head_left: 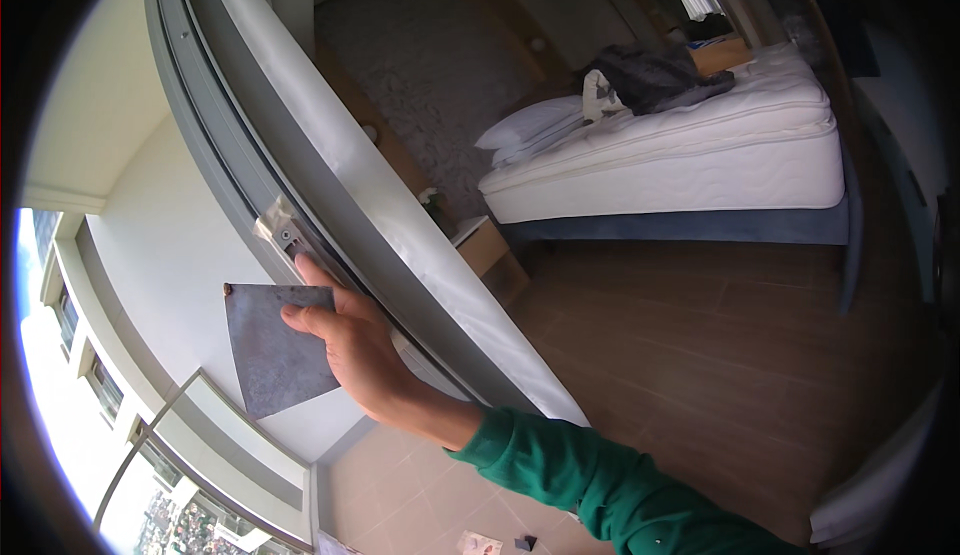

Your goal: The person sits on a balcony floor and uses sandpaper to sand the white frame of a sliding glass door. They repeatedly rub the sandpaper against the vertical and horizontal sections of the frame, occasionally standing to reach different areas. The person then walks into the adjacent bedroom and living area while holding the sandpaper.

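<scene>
My right hand (345,350) reaches out from a green sleeve (600,485) at the lower right. It holds a flat, square grey sheet (270,350), with the thumb on its face and the fingers behind its right edge. The sheet lies against the glass pane, just below the metal handle (285,237) of a grey sliding door frame (215,145). My index fingertip sits right beside that handle. One upper corner of the sheet carries a small rusty mark. My left hand is out of sight.
A white curtain (340,170) runs along the inner side of the frame. Indoors are a bed with a white mattress (700,170), pillows (530,125), dark clothing (650,75), a small nightstand (490,250) and a wooden floor (700,355). A balcony railing (150,425) shows through the glass.
</scene>
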Action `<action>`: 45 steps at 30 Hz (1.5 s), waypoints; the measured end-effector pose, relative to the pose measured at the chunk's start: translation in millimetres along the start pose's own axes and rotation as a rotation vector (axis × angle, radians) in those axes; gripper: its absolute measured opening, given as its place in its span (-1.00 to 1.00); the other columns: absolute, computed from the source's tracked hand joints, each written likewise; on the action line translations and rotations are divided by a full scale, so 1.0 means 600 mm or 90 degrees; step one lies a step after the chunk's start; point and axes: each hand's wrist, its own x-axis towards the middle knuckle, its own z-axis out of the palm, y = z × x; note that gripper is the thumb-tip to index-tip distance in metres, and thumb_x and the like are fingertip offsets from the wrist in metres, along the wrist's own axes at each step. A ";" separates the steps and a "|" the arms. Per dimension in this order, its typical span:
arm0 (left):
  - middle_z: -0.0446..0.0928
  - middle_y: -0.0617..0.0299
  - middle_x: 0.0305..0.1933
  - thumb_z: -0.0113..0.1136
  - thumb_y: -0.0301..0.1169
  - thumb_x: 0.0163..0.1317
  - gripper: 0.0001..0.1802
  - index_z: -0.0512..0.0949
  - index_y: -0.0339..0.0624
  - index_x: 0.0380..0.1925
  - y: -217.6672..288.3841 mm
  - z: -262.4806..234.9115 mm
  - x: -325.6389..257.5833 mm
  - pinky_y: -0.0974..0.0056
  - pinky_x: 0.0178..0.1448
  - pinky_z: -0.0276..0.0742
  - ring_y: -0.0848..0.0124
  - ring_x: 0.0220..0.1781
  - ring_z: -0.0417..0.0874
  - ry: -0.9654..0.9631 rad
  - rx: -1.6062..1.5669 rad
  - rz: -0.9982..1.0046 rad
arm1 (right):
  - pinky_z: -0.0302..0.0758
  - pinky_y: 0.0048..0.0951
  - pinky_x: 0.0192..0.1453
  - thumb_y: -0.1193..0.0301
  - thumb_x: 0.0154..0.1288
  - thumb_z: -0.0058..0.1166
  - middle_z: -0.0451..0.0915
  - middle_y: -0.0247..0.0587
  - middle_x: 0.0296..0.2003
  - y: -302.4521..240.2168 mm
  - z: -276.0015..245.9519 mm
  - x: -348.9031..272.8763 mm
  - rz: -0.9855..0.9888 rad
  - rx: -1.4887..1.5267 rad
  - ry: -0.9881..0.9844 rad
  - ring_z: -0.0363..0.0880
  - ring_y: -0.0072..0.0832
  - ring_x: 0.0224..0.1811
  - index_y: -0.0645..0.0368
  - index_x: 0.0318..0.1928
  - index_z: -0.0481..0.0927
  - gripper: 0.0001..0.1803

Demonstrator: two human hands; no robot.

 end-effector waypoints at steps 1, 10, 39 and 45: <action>0.58 0.12 -0.13 0.19 -0.37 0.30 -0.62 0.50 -0.34 0.06 0.000 -0.005 -0.001 0.27 -0.06 0.51 0.33 -0.11 0.57 -0.022 -0.002 -0.005 | 0.02 -0.41 0.55 0.38 0.34 -0.03 0.07 0.17 0.49 0.003 0.001 0.002 -0.011 -0.013 0.010 0.03 -0.24 0.56 0.50 0.46 0.02 -0.22; 0.59 0.09 -0.14 0.19 -0.37 0.31 -0.64 0.51 -0.34 0.03 -0.004 -0.022 -0.014 0.26 -0.11 0.52 0.30 -0.12 0.58 -0.002 -0.021 -0.015 | 0.12 -0.44 0.47 0.37 0.33 -0.02 0.16 0.12 0.46 -0.001 0.019 0.022 -0.001 -0.058 0.054 0.23 -0.34 0.42 0.41 0.49 0.02 -0.20; 0.56 0.05 0.06 0.17 -0.36 0.31 -0.48 0.40 -0.25 0.25 -0.094 -0.062 0.233 0.08 0.12 0.52 0.19 0.05 0.57 -0.232 -0.145 -0.172 | 0.49 -0.32 0.12 0.44 0.25 0.07 0.66 -0.19 -0.13 -0.002 -0.067 -0.194 -0.080 -0.072 0.270 0.61 -0.38 -0.05 0.28 -0.05 0.60 -0.71; 0.54 0.13 -0.05 0.20 -0.36 0.26 -0.42 0.36 -0.22 0.29 -0.049 0.036 0.425 0.05 -0.03 0.52 0.22 -0.10 0.54 -0.395 -0.120 -0.268 | 0.47 -0.29 0.17 0.42 0.27 0.06 0.64 -0.16 -0.08 0.001 -0.047 -0.138 -0.189 -0.102 0.292 0.60 -0.34 0.00 0.29 0.00 0.58 -0.68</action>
